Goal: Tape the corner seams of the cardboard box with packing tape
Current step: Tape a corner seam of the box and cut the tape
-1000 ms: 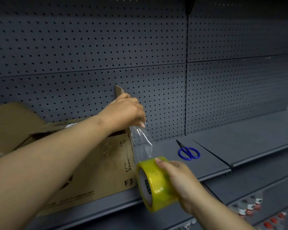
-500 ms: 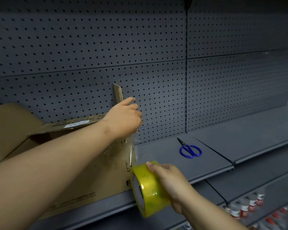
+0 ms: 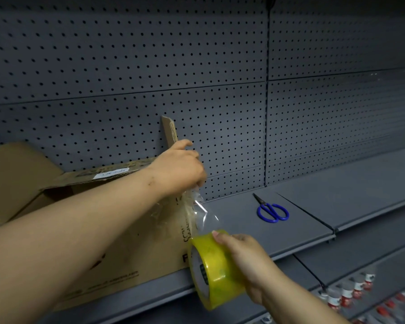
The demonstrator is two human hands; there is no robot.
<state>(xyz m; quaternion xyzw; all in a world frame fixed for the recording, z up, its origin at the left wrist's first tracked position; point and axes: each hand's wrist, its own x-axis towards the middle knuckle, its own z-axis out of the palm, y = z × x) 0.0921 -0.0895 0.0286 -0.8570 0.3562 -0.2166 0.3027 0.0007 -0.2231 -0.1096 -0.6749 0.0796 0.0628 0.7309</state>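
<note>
An open brown cardboard box (image 3: 131, 249) stands on a grey shelf, its flaps raised. My left hand (image 3: 180, 169) is at the box's top right corner and pinches the free end of a clear tape strip (image 3: 200, 213). That strip runs down along the corner seam to a yellow packing tape roll (image 3: 214, 270). My right hand (image 3: 248, 260) grips the roll from the right, just in front of the shelf's front edge, near the box's lower right corner.
Blue-handled scissors (image 3: 271, 211) lie on the grey shelf (image 3: 302, 228) to the right of the box. A grey pegboard wall (image 3: 220, 66) backs the shelf. Small red-and-white bottles (image 3: 351, 293) stand on a lower shelf at bottom right.
The roll rose towards the box corner half a second ago and has now come back down and right, so the clear strip is stretched out longer again. My left hand stayed at the top corner.
</note>
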